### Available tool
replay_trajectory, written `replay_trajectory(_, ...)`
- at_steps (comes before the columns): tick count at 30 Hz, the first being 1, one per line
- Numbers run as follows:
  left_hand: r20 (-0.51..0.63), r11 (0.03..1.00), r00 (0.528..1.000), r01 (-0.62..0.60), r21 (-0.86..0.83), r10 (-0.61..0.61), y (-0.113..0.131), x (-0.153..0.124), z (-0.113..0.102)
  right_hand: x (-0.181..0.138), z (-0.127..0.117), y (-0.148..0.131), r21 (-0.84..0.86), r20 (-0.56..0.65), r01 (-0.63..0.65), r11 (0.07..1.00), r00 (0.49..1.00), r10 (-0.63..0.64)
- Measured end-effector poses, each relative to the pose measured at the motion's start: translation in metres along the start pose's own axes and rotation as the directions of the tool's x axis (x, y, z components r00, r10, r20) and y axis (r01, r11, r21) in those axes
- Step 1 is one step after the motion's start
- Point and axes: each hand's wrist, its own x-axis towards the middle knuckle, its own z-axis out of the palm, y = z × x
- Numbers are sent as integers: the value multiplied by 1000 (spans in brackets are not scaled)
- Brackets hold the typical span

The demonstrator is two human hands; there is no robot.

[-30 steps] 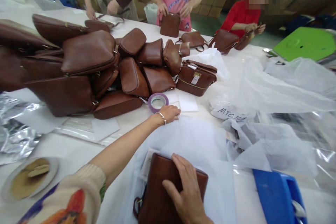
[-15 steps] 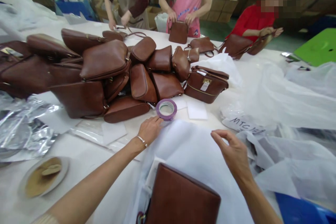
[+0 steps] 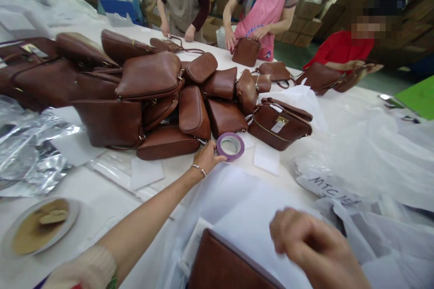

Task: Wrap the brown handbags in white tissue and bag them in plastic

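My left hand (image 3: 210,159) reaches across the table and pinches the near edge of a purple tape roll (image 3: 230,146), tilting it up beside the heap of brown leather bags (image 3: 152,99). My right hand (image 3: 315,248) hovers low at the front, blurred, its fingers curled loosely with nothing visible in them. It hangs over white non-woven cloth (image 3: 244,198). A brown bag (image 3: 224,266) lies on that cloth at the bottom edge, just left of my right hand.
Crinkled silver foil (image 3: 30,153) lies at the left, with a round plate (image 3: 37,230) at the front left. Clear plastic bags (image 3: 373,153) cover the right side. Three other people (image 3: 264,13) handle brown bags at the far edge.
My left hand moved from the cloth edge to the tape roll and took hold of it. My right hand left the near bag, rose, then drew back toward me.
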Motion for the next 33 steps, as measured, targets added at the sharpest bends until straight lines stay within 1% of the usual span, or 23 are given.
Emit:
replay_trajectory(1, 3, 1000, 1000, 1, -6, -1, 4, 6, 2, 12, -9, 17, -70, -122, -63, 996, 991, 54)
replay_trajectory(2, 10, 1000, 1000, -1, -16, 1, 6, 11, 4, 23, -17, 36, -238, -334, -210, 948, 935, 123)
replay_trajectory(3, 21, 1000, 1000, -4, -28, 5, 6, 15, 4, 34, -25, 54, -366, -440, -330, 870, 885, 151)
replay_trajectory(4, 39, 999, 999, -10, -44, 11, 5, 17, 3, 42, -32, 72, -456, -473, -385, 803, 868, 147)
replay_trajectory(5, 60, 998, 998, -17, -62, 21, 2, 17, 1, 49, -38, 88, -525, -485, -406, 748, 865, 129)
replay_trajectory(6, 81, 997, 996, -26, -78, 33, -2, 16, -3, 53, -42, 101, -566, -458, -406, 717, 878, 135)
replay_trajectory(8, 116, 994, 991, -47, -100, 58, -13, 6, -14, 56, -49, 119, -595, -382, -399, 697, 904, 192)
replay_trajectory(10, 139, 993, 987, -65, -102, 79, -23, -8, -26, 55, -53, 125, -600, -304, -415, 685, 909, 285)
replay_trajectory(11, 151, 992, 985, -73, -101, 87, -27, -15, -30, 54, -54, 125, -601, -279, -420, 680, 907, 315)
replay_trajectory(13, 168, 990, 980, -89, -112, 107, -29, -29, -36, 53, -55, 122, -595, -261, -415, 688, 910, 323)
replay_trajectory(15, 158, 983, 978, -117, -144, 139, -26, -38, -40, 53, -57, 118, -573, -269, -393, 719, 919, 288)
replay_trajectory(17, 128, 971, 976, -149, -189, 175, -20, -44, -44, 54, -59, 115, -587, -273, -369, 720, 928, 253)
replay_trajectory(19, 112, 955, 973, -170, -244, 202, -15, -49, -50, 54, -62, 112, -645, -247, -342, 683, 940, 237)
replay_trajectory(21, 126, 936, 968, -172, -308, 219, -13, -54, -58, 53, -65, 110, -729, -190, -280, 625, 960, 207)
replay_trajectory(23, 155, 917, 961, -161, -365, 230, -14, -61, -66, 50, -67, 106, -798, -119, -182, 575, 982, 145)
replay_trajectory(25, 175, 894, 958, -133, -428, 227, -16, -67, -72, 45, -68, 99, -828, -75, -92, 553, 996, 54)
replay_trajectory(27, 172, 871, 964, -97, -482, 203, -19, -74, -76, 36, -67, 88, -815, -83, -34, 579, 995, -57)
replay_trajectory(29, 161, 854, 970, -74, -515, 181, -21, -81, -78, 23, -64, 77, -787, -117, 2, 617, 981, -152)
replay_trajectory(31, 138, 851, 977, -71, -520, 165, -22, -87, -78, 9, -58, 67, -773, -149, 7, 635, 970, -192)
replay_trajectory(33, 107, 852, 983, -72, -519, 148, -22, -93, -78, -3, -53, 61, -768, -181, -26, 639, 967, -178)
